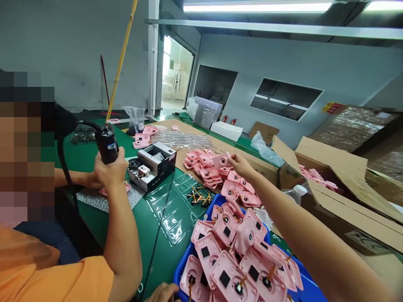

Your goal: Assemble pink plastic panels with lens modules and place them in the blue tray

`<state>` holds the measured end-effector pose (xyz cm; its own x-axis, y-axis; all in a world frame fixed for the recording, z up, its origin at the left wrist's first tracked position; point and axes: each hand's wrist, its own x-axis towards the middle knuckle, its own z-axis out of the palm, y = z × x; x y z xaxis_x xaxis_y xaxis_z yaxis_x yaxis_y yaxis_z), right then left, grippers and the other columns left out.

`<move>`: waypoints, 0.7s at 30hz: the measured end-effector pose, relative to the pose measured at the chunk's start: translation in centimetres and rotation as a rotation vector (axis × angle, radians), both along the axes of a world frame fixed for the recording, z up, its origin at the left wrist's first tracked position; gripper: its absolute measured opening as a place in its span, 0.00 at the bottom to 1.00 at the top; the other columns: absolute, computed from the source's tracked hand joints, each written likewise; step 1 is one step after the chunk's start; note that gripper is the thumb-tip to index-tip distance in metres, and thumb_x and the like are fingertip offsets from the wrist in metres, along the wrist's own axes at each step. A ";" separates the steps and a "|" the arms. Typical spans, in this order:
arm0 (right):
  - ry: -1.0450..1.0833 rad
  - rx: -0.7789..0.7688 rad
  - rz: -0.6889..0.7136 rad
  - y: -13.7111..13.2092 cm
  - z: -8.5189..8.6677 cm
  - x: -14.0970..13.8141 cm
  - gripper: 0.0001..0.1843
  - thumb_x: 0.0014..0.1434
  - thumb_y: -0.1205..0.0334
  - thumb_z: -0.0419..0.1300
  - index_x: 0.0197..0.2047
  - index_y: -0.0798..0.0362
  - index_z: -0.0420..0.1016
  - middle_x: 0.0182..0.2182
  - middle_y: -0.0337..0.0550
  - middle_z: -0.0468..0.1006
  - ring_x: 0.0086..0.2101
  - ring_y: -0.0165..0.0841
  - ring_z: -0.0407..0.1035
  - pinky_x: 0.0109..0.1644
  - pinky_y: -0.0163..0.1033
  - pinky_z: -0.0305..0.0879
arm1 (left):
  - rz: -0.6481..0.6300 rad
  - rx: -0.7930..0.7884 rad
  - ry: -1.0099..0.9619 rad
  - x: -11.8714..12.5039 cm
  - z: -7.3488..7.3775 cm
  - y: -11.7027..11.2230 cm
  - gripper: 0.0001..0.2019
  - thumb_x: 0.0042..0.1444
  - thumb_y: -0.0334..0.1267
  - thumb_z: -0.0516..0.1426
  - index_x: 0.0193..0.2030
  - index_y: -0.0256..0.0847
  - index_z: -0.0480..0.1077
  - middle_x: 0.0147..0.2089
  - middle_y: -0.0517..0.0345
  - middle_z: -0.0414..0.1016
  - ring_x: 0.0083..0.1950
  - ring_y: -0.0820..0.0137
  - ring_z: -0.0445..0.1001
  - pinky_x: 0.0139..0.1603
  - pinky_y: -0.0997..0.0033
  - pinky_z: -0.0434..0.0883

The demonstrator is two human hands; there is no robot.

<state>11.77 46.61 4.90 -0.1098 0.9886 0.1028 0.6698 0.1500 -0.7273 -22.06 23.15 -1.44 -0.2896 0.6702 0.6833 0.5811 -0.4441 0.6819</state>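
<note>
My right hand [242, 166], at the end of my outstretched arm, pinches a pink camera shell [221, 161] with a round lens ring. It holds the shell over a pile of pink camera shells [210, 173] on the cardboard. My left hand [163, 292] shows only in part at the bottom edge, its curled fingers against the rim of a blue bin [180, 268]. In the bin lie many pink shell halves [225, 279], several with black squares, small black camera modules and orange ribbon cables.
At left a co-worker's hand [111, 170] grips a black electric screwdriver [107, 144] over bubble wrap [132, 204]. A black-and-silver device [157, 163], clear plastic trays [176, 209] and loose modules [200, 197] lie between. At right stand an open carton [333, 201] and a plastic bottle [297, 193].
</note>
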 end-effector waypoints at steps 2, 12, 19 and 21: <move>0.200 -0.003 -0.040 -3.3 0.7 0.9 0.14 0.73 0.53 0.61 0.51 0.56 0.76 0.41 0.42 0.80 0.35 0.32 0.76 0.39 0.41 0.77 | -0.047 -0.006 0.014 3.9 -2.2 -4.2 0.25 0.72 0.58 0.49 0.47 0.38 0.77 0.37 0.55 0.80 0.38 0.65 0.83 0.37 0.65 0.80; 0.877 -0.057 -0.052 -28.6 3.9 0.2 0.28 0.47 0.39 0.78 0.39 0.49 0.75 0.34 0.37 0.80 0.34 0.31 0.74 0.38 0.36 0.73 | -0.226 -0.211 -0.166 9.0 -9.1 -15.8 0.12 0.68 0.48 0.59 0.49 0.44 0.76 0.42 0.55 0.83 0.42 0.64 0.84 0.42 0.69 0.82; 1.210 -0.265 -0.095 -46.5 0.1 -3.0 0.17 0.61 0.49 0.74 0.45 0.51 0.80 0.41 0.42 0.81 0.37 0.29 0.74 0.40 0.34 0.74 | -0.765 -0.303 -0.282 10.7 0.6 -20.2 0.39 0.61 0.46 0.68 0.75 0.56 0.57 0.71 0.49 0.67 0.62 0.61 0.75 0.63 0.61 0.75; 1.279 -0.297 -0.127 -49.7 -0.9 -3.4 0.15 0.63 0.50 0.72 0.46 0.51 0.80 0.41 0.42 0.81 0.36 0.28 0.73 0.40 0.33 0.73 | -0.838 -0.335 -0.209 10.9 1.3 -21.6 0.39 0.58 0.45 0.70 0.73 0.59 0.59 0.72 0.53 0.67 0.66 0.59 0.72 0.68 0.60 0.71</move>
<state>8.41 -3.08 4.02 -0.0036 0.9876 -0.1571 -0.5132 -0.1366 -0.8473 -11.12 1.56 -0.18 0.2836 0.8696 0.4042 0.0100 -0.4241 0.9055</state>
